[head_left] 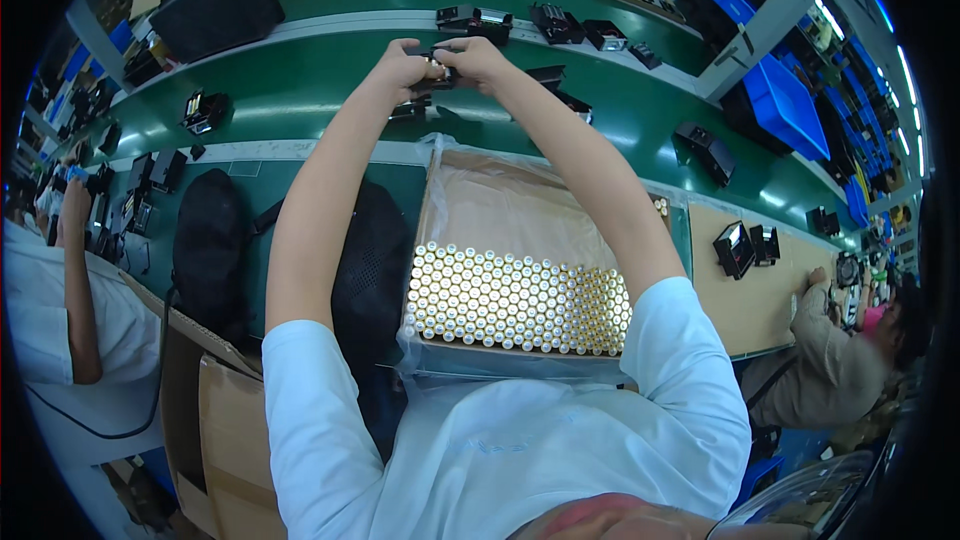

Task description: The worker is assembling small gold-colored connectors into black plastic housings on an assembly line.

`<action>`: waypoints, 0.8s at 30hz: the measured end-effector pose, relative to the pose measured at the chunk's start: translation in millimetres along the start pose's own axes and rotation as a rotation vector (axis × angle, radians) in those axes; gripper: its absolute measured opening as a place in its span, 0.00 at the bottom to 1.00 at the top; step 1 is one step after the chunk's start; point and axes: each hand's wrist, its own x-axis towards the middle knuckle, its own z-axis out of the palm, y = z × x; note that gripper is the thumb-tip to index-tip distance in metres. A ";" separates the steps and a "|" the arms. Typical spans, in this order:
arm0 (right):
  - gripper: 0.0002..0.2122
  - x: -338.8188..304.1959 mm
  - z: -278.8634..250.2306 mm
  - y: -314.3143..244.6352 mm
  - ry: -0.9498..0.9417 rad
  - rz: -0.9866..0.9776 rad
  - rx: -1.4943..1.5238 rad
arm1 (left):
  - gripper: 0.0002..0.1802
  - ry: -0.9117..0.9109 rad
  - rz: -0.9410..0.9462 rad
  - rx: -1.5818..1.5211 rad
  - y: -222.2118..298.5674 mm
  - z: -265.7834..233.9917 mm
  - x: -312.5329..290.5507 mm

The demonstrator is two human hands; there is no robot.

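Note:
Both my arms reach far forward over the green conveyor. My left hand (400, 68) and my right hand (476, 62) close from either side on a small black case (434, 82), and brass-coloured battery ends show between the fingers. The fingertips partly hide the case. Below my arms, a shallow cardboard box (480, 168) lined with clear plastic stands close to my chest. Batteries (500, 300) stand upright in packed rows across its near part. Its far part shows bare brown cardboard.
Black cases lie along the conveyor (330, 90), such as an open one (205, 112) at left and one (706, 152) at right. A black bag (215, 250) rests left of the battery box. Co-workers sit on both sides. A blue bin (785, 105) stands far right.

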 end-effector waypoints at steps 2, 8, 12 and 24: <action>0.16 -2.4 4.6 -4.5 0.052 -0.051 -0.256 | 0.43 0.006 0.034 -0.018 -9.3 -5.4 6.9; 0.12 -33.2 -28.1 -50.9 0.001 -0.187 -1.289 | 0.38 0.226 0.104 0.603 13.5 -16.6 -6.3; 0.12 -36.9 -64.2 -41.1 -0.181 -0.298 -1.539 | 0.36 0.479 0.289 1.228 22.6 3.8 -26.3; 0.07 -164.6 -107.9 -68.1 -0.317 -0.567 -1.333 | 0.18 -0.366 1.006 1.414 -4.2 23.4 -23.7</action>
